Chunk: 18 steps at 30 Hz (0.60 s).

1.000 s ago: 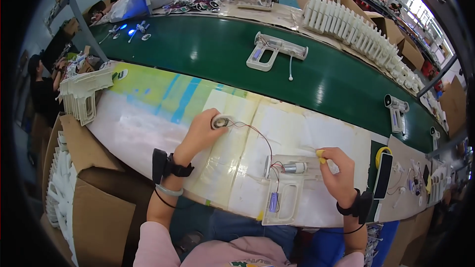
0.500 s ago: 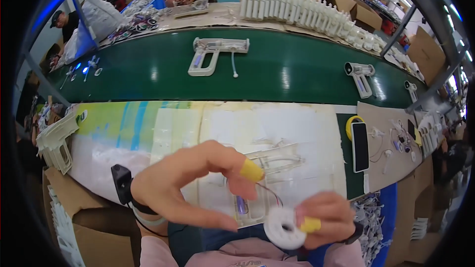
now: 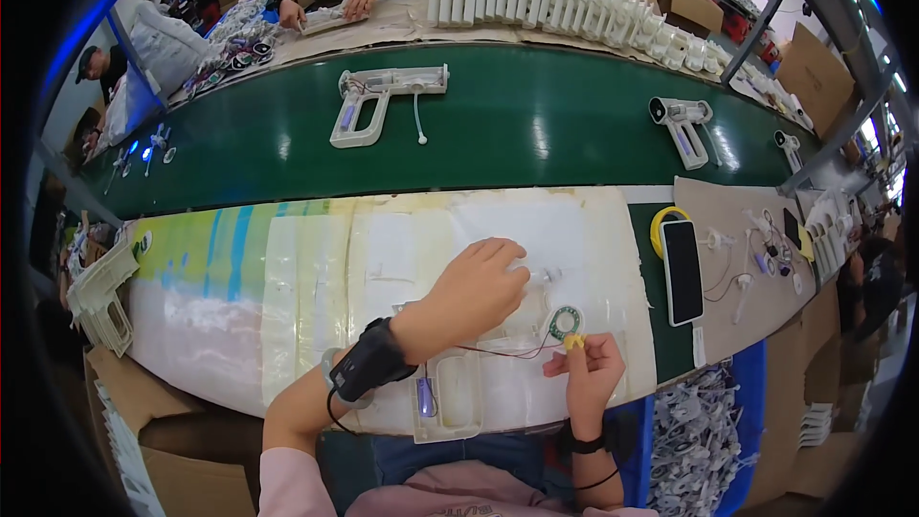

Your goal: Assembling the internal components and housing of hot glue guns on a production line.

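A pale, pistol-shaped half shell point(image 3: 466, 424) lies on the covered bench in front of me, its looped handle toward me. A purple cylindrical cell point(image 3: 425, 396) sits in the handle. My left hand point(image 3: 479, 287) reaches over the shell's upper part, fingers bent and close together; whatever is under the fingertips is hidden. Between thumb and fingers, my right hand point(image 3: 593, 366) pinches a green ring-shaped circuit board point(image 3: 565, 322) by its near edge. Thin dark red wires point(image 3: 507, 354) run from the board toward the shell. Yellow tape wraps a right fingertip.
Beyond the bench, a green conveyor point(image 3: 517, 124) carries a pistol-shaped assembly point(image 3: 383, 101) and others farther right. A phone point(image 3: 682, 273) and yellow tape roll point(image 3: 661, 230) lie right. Blue bin point(image 3: 750, 421) of parts stands below. Stacked shells point(image 3: 100, 292) sit left; a co-worker handles parts opposite.
Both hands have moved away from me over the bench. My left hand has gone from spread to bent over the shell. A white disc showed in my right hand; now a green ring board does.
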Motion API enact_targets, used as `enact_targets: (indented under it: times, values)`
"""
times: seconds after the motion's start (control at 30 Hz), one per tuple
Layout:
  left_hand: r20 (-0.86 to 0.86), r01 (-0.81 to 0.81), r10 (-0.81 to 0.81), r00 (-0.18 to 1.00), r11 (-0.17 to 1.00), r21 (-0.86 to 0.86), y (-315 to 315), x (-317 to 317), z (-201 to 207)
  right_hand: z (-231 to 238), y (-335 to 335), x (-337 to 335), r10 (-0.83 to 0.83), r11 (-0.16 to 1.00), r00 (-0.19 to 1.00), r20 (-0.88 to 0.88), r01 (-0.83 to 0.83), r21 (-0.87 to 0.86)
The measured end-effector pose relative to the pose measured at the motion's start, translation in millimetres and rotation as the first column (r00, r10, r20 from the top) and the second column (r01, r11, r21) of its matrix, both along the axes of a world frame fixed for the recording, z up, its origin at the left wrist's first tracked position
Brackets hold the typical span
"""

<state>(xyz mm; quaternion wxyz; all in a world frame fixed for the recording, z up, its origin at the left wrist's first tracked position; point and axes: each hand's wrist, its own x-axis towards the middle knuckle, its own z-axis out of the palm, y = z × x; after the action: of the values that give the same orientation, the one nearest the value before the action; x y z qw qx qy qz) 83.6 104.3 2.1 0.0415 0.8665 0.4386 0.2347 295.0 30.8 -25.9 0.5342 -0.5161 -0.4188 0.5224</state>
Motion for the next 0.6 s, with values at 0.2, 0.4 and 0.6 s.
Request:
enact_targets:
  times: [0.2,0.4,0.6]
  values:
    - [0.083,0.045,-0.028,0.996,0.975,-0.216,-21,3,31,22,17,2,-0.068,0.996,0.995,0.069,0.064,0.057]
    - [0.051,0.075,-0.066,0.997,0.976,-0.202,-21,19,-1,26,14,15,-0.008,0.953,0.809,0.587,-0.172,0.251]
    - [0.25,-0.019,0.02,0.968,1.0,-0.007,-24,32,-20,32,33,21,0.182,0.972,0.819,0.544,-0.233,0.024]
